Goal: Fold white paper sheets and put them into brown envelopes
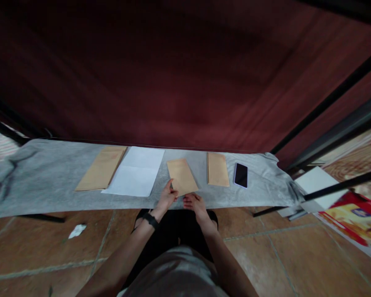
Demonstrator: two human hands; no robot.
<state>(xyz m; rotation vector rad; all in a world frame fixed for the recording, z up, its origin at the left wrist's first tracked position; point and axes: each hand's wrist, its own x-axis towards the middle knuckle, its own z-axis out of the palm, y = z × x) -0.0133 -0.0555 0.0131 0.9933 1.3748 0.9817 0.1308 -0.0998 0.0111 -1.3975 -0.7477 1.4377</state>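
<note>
A small brown paper envelope (pixel 182 175) lies slightly turned on the grey cloth in front of me, near its front edge. My left hand (pixel 167 197), with a dark band on the wrist, is closed at the envelope's lower left corner, thumb and fingers on its edge. At the lower right corner, my right hand (pixel 195 203) has its fingers curled against the bottom edge. Parts of its fingertips are hard to make out. To the left lies a creased white sheet of paper (pixel 137 171), and to the right a stack of small brown envelopes (pixel 218 170).
Larger brown envelopes (pixel 102 169) lie left of the white sheet on the grey cloth (pixel 55 173). A phone (pixel 241 175) rests at the right. Behind hangs a dark red curtain (pixel 173 82) with black metal bars (pixel 330 97). A red box (pixel 355 218) stands at lower right.
</note>
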